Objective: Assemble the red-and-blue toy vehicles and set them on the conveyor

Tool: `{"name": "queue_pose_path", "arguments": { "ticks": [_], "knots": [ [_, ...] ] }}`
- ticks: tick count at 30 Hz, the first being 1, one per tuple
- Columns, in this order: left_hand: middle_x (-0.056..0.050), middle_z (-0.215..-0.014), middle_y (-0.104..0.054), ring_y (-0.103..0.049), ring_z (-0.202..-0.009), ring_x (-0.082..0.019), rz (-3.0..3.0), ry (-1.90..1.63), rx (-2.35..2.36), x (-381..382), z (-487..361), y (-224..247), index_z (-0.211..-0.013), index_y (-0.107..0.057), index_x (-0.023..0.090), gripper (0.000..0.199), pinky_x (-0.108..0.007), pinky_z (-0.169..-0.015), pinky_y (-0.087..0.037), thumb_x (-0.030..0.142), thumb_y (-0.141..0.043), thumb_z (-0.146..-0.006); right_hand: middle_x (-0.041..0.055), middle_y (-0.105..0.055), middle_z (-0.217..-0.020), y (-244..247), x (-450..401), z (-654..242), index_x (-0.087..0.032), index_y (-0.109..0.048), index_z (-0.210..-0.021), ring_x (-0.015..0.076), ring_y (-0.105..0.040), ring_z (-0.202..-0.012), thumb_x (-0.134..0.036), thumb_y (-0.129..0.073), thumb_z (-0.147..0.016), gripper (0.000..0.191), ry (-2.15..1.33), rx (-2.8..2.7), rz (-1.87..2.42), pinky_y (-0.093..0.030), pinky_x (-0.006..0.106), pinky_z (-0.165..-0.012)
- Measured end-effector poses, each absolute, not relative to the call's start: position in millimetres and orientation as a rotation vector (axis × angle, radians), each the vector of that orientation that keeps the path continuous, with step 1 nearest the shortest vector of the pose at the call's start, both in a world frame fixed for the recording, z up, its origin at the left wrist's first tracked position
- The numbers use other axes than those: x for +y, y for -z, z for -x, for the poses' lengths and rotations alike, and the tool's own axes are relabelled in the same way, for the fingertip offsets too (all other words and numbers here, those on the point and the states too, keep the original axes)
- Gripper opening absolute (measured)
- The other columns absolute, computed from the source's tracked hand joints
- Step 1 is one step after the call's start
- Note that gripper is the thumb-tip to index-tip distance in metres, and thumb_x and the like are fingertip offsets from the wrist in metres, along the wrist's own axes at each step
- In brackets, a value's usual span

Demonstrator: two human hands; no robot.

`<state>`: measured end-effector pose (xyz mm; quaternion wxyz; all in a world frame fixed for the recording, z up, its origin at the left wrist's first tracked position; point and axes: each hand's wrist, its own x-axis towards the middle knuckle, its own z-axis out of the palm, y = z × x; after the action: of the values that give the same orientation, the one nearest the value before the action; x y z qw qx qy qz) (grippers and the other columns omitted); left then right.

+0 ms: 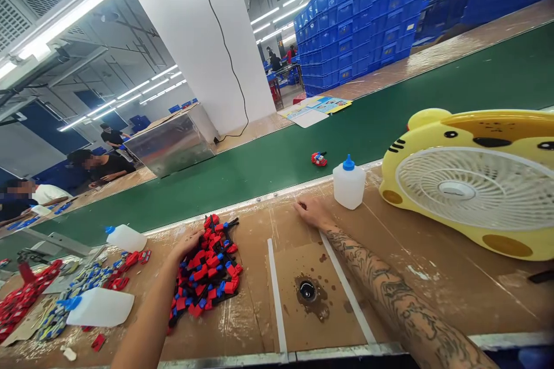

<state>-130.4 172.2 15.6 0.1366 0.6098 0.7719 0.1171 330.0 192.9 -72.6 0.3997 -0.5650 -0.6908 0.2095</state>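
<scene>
My left hand (189, 244) rests at the upper left edge of a heap of red, blue and black plastic parts (210, 265), its fingers stretched out over them. Farther right, my right hand (314, 213) is low over the brown cardboard worktop (255, 311), fingers curled in; a dark spot shows between them, and whether it is a small part or a gap is unclear. Just beyond it stands a white bottle with a blue cap (348, 185). A small red, white and blue toy (319, 158) lies on the green conveyor belt (259, 164).
A yellow animal-faced fan (467, 184) stands at the right. A black round piece (307, 290) sits on wet-spotted cardboard between white strips. White bottles (101, 307) and grey-yellow parts (86, 285) lie left. Blue crates (355, 29) are stacked behind the belt; people work far left.
</scene>
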Motion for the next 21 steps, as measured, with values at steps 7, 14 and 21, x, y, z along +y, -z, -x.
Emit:
{"name": "queue_pose_path", "arguments": {
  "ticks": [7, 14, 21],
  "knots": [
    [-0.015, -0.139, -0.057, -0.046, -0.136, -0.033, -1.568, -0.591, 2.344, 108, 202, -19, -0.129, -0.057, 0.006, 0.061, -0.042, -0.115, -0.033, 0.049, -0.032, -0.093, 0.0019, -0.063, -0.067, 73, 187, -333, -0.018, -0.064, -0.071, 0.0153, -0.052, -0.064, -0.037, -0.046, -0.088, 0.031, -0.604, -1.7, 1.395, -0.03, 0.026, -0.059],
    [-0.016, -0.154, -0.038, -0.029, -0.146, -0.03, -1.642, -0.882, 2.324, 19, 223, 49, -0.14, -0.047, 0.008, 0.073, -0.042, -0.122, -0.018, 0.06, -0.033, -0.09, 0.0007, -0.06, -0.065, 75, 192, -332, -0.018, -0.062, -0.068, 0.0156, -0.051, -0.064, -0.038, -0.049, -0.086, 0.03, -0.679, -1.681, 1.371, -0.03, 0.027, -0.06],
    [-0.017, -0.149, -0.042, -0.035, -0.142, -0.032, -1.533, -0.975, 2.477, 43, 176, 65, -0.128, -0.059, 0.012, 0.071, -0.046, -0.121, -0.023, 0.064, -0.033, -0.086, 0.0008, -0.06, -0.064, 75, 188, -333, -0.018, -0.063, -0.069, 0.0156, -0.05, -0.063, -0.039, -0.049, -0.086, 0.03, -0.713, -1.658, 1.349, -0.03, 0.027, -0.061]
  ]
}}
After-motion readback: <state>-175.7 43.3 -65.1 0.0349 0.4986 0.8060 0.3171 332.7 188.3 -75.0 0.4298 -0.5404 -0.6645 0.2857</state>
